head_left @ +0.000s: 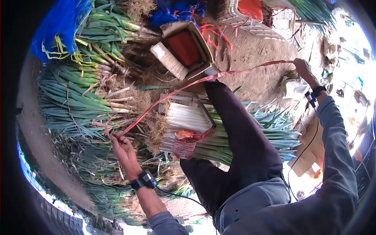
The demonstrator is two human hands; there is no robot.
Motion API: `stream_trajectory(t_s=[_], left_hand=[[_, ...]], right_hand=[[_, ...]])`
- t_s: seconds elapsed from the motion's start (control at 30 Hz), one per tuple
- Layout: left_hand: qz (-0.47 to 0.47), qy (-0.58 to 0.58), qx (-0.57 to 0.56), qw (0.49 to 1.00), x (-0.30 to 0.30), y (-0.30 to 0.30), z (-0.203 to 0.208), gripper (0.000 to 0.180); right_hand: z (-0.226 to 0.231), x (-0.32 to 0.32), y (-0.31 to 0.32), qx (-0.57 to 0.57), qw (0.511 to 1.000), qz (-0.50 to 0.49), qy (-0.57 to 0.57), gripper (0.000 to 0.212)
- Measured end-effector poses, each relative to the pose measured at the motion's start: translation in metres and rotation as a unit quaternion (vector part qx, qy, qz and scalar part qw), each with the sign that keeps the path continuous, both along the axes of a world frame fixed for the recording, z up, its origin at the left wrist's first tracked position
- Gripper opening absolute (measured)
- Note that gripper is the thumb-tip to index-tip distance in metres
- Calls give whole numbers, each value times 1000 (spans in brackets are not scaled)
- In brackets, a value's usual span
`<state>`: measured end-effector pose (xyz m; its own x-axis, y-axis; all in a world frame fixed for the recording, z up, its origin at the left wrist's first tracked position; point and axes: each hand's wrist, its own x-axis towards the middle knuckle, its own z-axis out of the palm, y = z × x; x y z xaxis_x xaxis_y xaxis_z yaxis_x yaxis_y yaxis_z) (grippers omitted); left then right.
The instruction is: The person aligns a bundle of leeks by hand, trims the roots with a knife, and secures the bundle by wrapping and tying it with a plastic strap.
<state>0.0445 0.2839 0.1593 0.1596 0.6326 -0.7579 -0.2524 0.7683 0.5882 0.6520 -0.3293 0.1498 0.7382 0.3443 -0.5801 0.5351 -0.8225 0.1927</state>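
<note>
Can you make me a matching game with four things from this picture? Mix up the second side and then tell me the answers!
Things:
1. pink-red ribbon
2. cardboard box
3. blue plastic
4. white-stalked leeks

Where or how:
A. at the picture's upper left
B. partly hidden by the right leg
C. reaching from the left hand to the right hand
D. open, with something red inside

Pairs: 1-C, 2-D, 3-A, 4-B
</note>
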Motion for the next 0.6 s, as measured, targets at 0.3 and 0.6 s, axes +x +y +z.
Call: stream_trajectory(t_s=[0.3,0.6], left_hand=[[-54,-11,20,998,11,-15,-6,29],[-204,-5,-30,979,209,-122,41,65]], right_hand=[[-21,-42,-30,158,981,79,-84,16],[0,-48,9,29,965,-261,11,22]])
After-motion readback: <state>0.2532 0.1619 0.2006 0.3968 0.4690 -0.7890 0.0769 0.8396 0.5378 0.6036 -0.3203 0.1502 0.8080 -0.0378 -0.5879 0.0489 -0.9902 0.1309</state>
